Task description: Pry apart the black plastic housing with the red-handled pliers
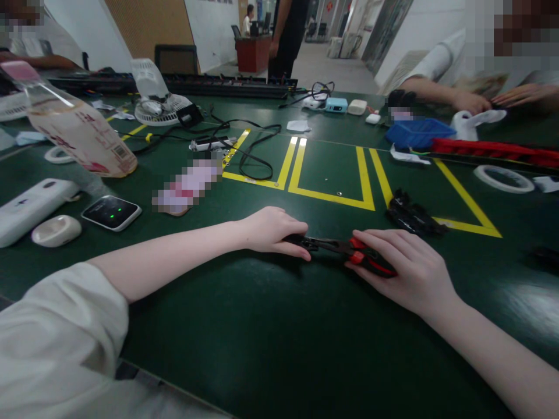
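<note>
Green desk (244, 337): right hand (406, 267) grips pliers (371, 261), likely rigid, best held by handles; left hand (275, 233) pinches small black part (301, 241).

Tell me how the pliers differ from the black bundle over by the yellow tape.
The pliers have red-and-black handles; the black bundle looks black all over. The pliers are in the right hand, while the bundle lies on the table. The pliers have a slim nose; the bundle is lumpy. Both are partly or wholly black.
</note>
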A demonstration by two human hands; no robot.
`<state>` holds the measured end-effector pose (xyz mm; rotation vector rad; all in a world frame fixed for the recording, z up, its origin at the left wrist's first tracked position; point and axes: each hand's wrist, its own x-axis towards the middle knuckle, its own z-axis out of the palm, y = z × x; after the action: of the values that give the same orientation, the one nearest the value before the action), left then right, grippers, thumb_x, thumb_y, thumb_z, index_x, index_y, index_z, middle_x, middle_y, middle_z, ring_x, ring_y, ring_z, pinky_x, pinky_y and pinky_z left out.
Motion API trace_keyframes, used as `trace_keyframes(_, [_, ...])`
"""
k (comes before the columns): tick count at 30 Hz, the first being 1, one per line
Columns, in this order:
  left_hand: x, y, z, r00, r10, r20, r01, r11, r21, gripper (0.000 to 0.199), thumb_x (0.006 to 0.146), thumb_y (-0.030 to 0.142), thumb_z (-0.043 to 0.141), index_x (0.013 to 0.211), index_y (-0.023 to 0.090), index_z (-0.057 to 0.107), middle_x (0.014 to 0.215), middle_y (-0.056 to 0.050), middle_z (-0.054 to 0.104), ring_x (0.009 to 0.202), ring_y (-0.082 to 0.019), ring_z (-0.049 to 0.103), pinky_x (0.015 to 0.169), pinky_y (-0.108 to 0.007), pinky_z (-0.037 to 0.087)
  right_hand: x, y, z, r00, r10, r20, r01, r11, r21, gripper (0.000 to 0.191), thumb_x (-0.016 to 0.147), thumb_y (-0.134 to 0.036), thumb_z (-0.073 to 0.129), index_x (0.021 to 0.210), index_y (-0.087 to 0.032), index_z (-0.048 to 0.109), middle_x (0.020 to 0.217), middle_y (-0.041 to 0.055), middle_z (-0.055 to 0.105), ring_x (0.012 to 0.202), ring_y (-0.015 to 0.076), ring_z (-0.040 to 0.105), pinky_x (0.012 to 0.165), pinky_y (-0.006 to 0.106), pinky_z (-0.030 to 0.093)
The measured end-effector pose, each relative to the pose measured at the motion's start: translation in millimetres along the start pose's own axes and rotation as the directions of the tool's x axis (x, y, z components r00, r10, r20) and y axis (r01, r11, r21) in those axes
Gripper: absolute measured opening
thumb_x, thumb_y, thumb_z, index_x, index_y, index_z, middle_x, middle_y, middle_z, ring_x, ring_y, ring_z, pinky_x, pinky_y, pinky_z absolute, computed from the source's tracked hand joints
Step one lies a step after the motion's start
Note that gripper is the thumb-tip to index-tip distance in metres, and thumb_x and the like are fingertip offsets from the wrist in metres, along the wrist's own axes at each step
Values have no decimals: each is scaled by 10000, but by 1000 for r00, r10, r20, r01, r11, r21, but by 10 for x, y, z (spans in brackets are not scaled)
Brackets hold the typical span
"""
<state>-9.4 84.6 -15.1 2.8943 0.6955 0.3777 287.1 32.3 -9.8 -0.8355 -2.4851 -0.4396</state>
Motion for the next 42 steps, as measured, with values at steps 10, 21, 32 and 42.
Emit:
trace_keyframes(10, [2, -2, 0, 1000, -11, 5, 11, 999, -33, 517, 939, 675, 447, 804, 186, 545, 706, 4, 639, 597, -143, 537, 639, -269, 335, 10, 3, 1, 1000, 17, 22, -18, 998, 53, 479, 844, -284, 696, 1285, -155, 560, 1102, 127, 696, 954, 243, 669, 771, 386, 585])
trace_keyframes(21, [4, 1, -2, 1000, -14, 14, 15, 997, -69, 528, 923, 689, 467, 793, 184, 551, 693, 11, 617, 577, -129, 510, 633, -267, 337, -8, 21, 6, 999, -3, 35, 2, 999, 43, 477, 842, -281, 700, 1276, -137, 564, 1108, 141, 693, 957, 245, 665, 770, 385, 585])
trace_keyframes(32, [5, 11, -7, 1000, -22, 15, 22, 999, -41, 521, 901, 695, 503, 825, 187, 586, 713, -1, 640, 607, -143, 543, 629, -268, 336, -9, 5, -13, 999, -34, 27, 33, 999, 29, 458, 844, -272, 693, 1261, -126, 573, 1080, 139, 699, 935, 236, 660, 756, 368, 577])
trace_keyframes(42, [1, 3, 7, 1000, -22, 13, 23, 997, -70, 523, 892, 701, 514, 839, 186, 591, 705, 1, 628, 588, -138, 526, 638, -272, 339, -12, -11, -40, 995, -99, -1, 98, 991, -96, 501, 820, -243, 715, 1280, -119, 559, 1088, 159, 700, 928, 256, 649, 746, 393, 579])
